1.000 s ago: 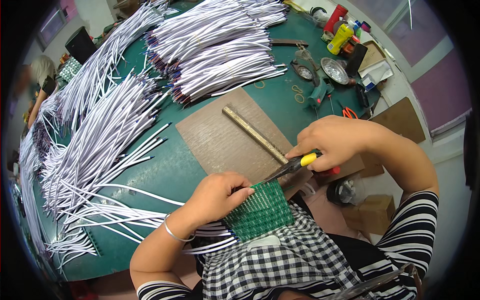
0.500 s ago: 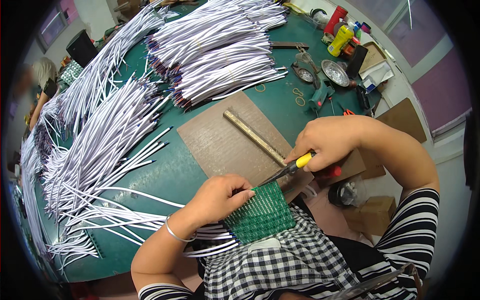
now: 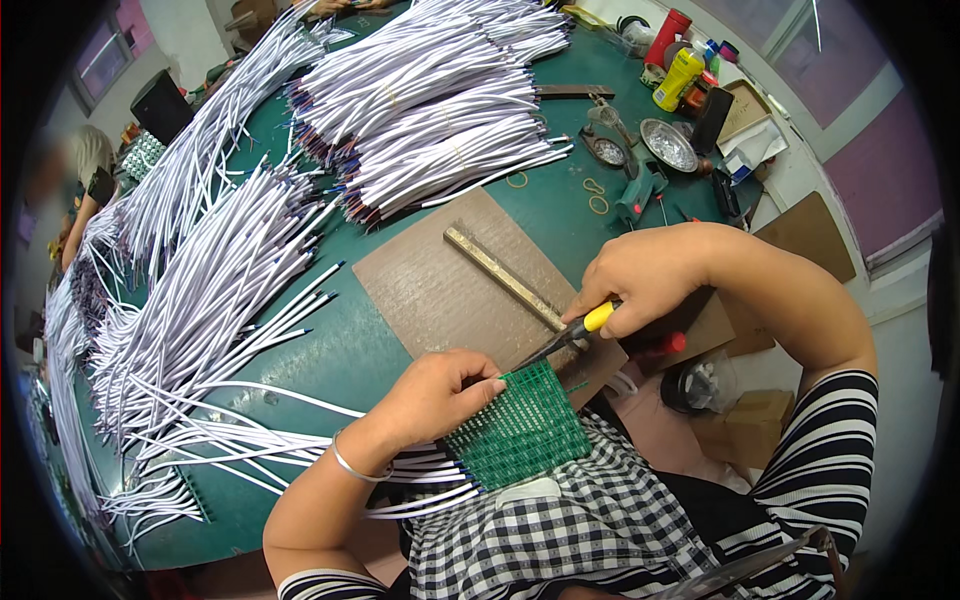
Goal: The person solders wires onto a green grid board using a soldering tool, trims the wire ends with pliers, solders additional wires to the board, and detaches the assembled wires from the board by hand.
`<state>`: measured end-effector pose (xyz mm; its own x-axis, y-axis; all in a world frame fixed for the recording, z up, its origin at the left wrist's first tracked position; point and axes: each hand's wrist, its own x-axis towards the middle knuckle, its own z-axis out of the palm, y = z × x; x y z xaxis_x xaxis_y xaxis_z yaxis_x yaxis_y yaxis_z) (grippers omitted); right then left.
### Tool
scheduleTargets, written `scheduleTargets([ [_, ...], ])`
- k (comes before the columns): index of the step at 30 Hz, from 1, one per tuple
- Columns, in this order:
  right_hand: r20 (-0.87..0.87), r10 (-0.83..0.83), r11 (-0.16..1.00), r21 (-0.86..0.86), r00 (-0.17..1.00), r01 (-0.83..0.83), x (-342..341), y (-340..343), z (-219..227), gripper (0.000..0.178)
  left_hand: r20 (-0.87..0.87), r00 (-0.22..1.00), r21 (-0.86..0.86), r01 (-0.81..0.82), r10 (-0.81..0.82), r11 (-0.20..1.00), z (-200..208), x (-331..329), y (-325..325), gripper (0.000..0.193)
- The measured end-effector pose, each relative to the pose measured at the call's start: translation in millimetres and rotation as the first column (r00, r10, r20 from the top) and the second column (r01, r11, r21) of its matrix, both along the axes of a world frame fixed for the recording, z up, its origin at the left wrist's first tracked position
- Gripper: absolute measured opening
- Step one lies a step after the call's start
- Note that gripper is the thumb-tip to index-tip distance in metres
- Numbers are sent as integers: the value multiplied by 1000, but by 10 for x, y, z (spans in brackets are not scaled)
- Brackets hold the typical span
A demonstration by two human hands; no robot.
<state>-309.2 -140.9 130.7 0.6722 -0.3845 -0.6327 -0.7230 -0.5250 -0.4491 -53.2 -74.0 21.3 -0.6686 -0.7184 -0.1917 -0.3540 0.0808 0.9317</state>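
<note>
A green circuit-board panel (image 3: 520, 425) with rows of small pale slots lies over my checked apron, tilted toward me. My left hand (image 3: 440, 392) pinches its upper left corner between thumb and fingers. Long-nose pliers (image 3: 600, 317) with a yellow-and-black handle are gripped in my right hand (image 3: 640, 282); their dark tapered jaws reach the panel's top edge beside my left thumb. Whether the tips are closed on the board I cannot tell. Several white cables (image 3: 430, 470) with blue ends run to the panel's left edge, partly hidden under my left wrist.
A brown board (image 3: 410, 285) carrying a metal bar (image 3: 500, 275) lies just beyond my hands. Bundled white cables (image 3: 430, 90) cover the far and left table. At right are a metal dish (image 3: 668, 145), a green-handled tool (image 3: 640, 190) and a yellow bottle (image 3: 680, 78). Another person's arm shows far left.
My right hand and the pliers have shifted slightly left, toward my left hand. The left hand keeps its hold on the panel, which has barely moved.
</note>
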Motion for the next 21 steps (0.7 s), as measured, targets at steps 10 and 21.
scheduleTargets([
  [10, -72, 11, 999, 38, 997, -8, 67, -27, 62, 46, -2, 1000, 17, 3, -3, 1000, -54, 6, -23, 18],
  [21, -101, 127, 945, -289, 987, -151, 60, 151, 35, 42, -63, 998, 274, 43, -27, 961, -194, -95, -125, 16],
])
